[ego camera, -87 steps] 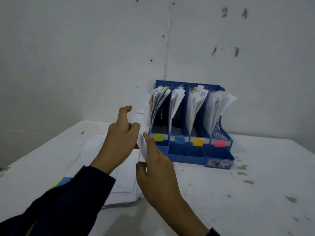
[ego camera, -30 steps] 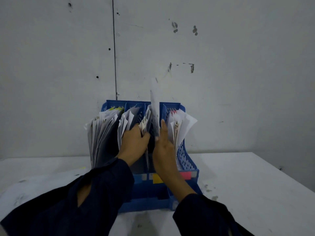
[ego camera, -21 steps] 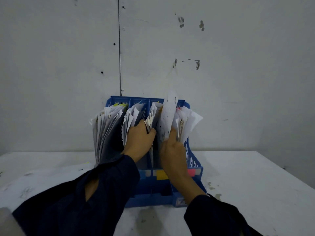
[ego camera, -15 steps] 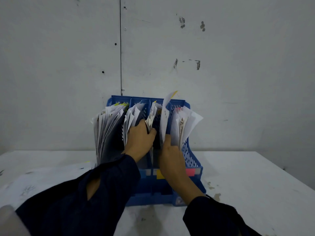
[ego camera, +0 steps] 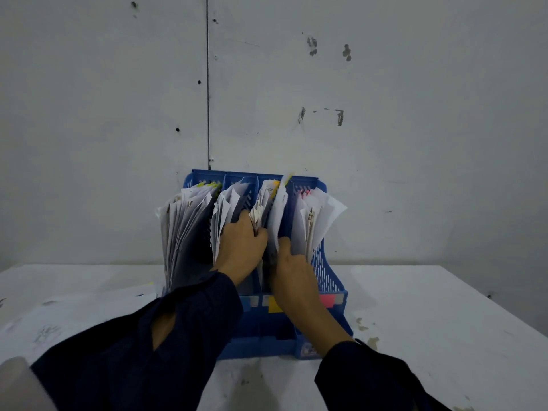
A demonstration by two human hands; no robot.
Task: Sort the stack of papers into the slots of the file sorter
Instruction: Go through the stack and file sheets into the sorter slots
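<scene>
1. Against the grey wall, a blue file sorter stood on the white surface, its four upright slots crammed with fanned white papers.
2. Both of the person's hands reached into the third slot from the left, the one fronted by a yellow tag.
3. Left hand: its fingers were curled around the bundle of papers in that slot, pulling it leftward so a gap stood open beside it.
4. Right hand: it held a single white sheet upright in that gap. Its fingers were hidden behind the sheet, with the thumb pressed on the near face, so it gripped the paper rather than lying slack.
5. That sheet stood nearly vertical, its top edge just above the sorter's rim, with a small yellow flag at the tip.
6. A pink tag marked the rightmost slot.
7. To the left of the sorter, the loose papers still to be sorted lay flat on the surface, partly covered by the left dark sleeve.
8. The right sleeve crossed the near edge.
</scene>
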